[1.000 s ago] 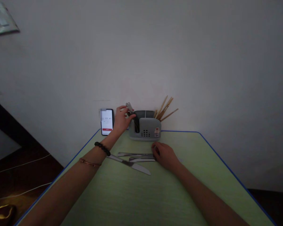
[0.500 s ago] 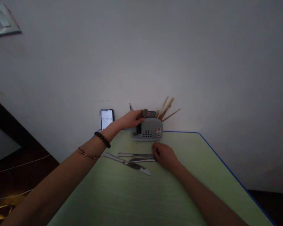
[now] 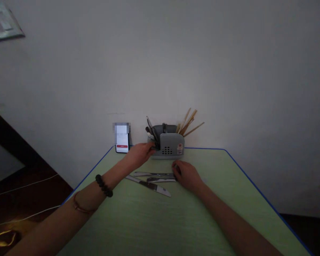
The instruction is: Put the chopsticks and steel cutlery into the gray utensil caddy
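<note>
A grey cutlery holder point(image 3: 169, 145) stands at the far edge of the green table point(image 3: 176, 220), against the wall. Wooden chopsticks point(image 3: 188, 122) stick out of its right part, and metal utensil handles point(image 3: 150, 128) lean out of its left part. My left hand point(image 3: 140, 153) hovers low beside the holder's left side, fingers loosely curled, holding nothing that I can see. My right hand point(image 3: 186, 175) rests palm down on the table, its fingers on the ends of several table knives point(image 3: 152, 180) lying flat in front of the holder.
A phone point(image 3: 122, 139) with a lit screen leans on the wall left of the holder. The table has a blue rim. A dark floor with white cables lies to the left. The white wall point(image 3: 176, 64) closes off the back.
My left hand has come down from the top of the holder to table height at its left side and has drawn back a little. The utensil handles now stand in the holder. My right hand stays put.
</note>
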